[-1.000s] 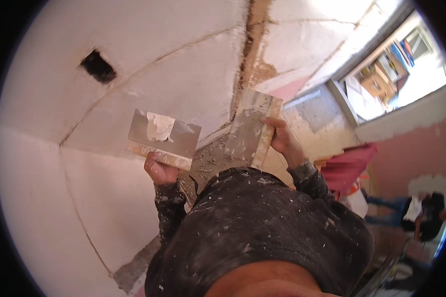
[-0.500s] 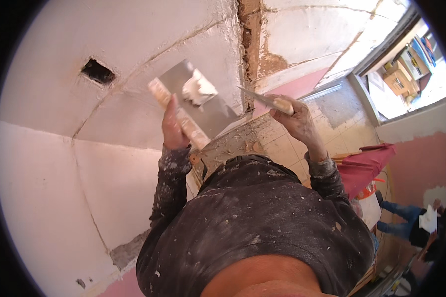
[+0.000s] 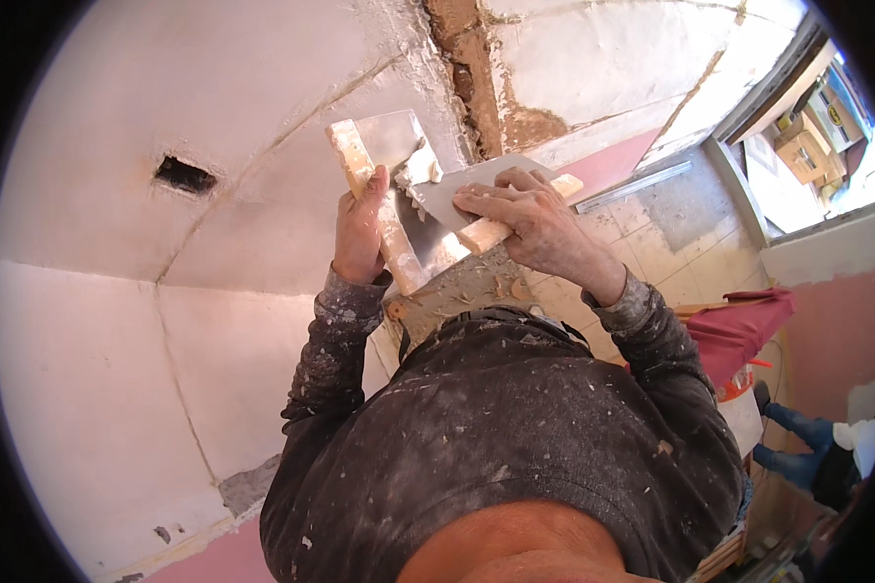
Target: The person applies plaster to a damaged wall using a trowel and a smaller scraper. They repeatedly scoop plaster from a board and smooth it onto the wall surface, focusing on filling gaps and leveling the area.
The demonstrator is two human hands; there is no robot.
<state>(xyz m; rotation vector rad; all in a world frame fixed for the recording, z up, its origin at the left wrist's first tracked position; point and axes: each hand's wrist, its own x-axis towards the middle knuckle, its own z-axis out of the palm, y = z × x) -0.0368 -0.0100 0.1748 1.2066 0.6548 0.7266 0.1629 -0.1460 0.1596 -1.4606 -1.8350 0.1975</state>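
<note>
My left hand (image 3: 362,233) is wrapped round the long pale grip of a wide putty knife (image 3: 391,138), its metal blade tilted up before the wall. A lump of white putty (image 3: 419,167) lies on that blade. In my right hand (image 3: 546,225) is a second wide putty knife (image 3: 454,183), my fingers spread across its blade and grip. Its blade edge meets the putty over the left blade. The left blade is partly hidden behind the right one.
The whitish wall (image 3: 253,87) has a dark square hole (image 3: 186,176) and a brown vertical gap (image 3: 465,68). Debris lies on the floor below my hands. At right are a dark pink cloth (image 3: 744,335), a person in blue trousers (image 3: 797,434), and a cardboard box (image 3: 805,151) beyond an opening.
My right hand has moved left and turned its putty knife, bringing the blade onto the putty. The left putty knife has shifted slightly right. The person at right has moved lower.
</note>
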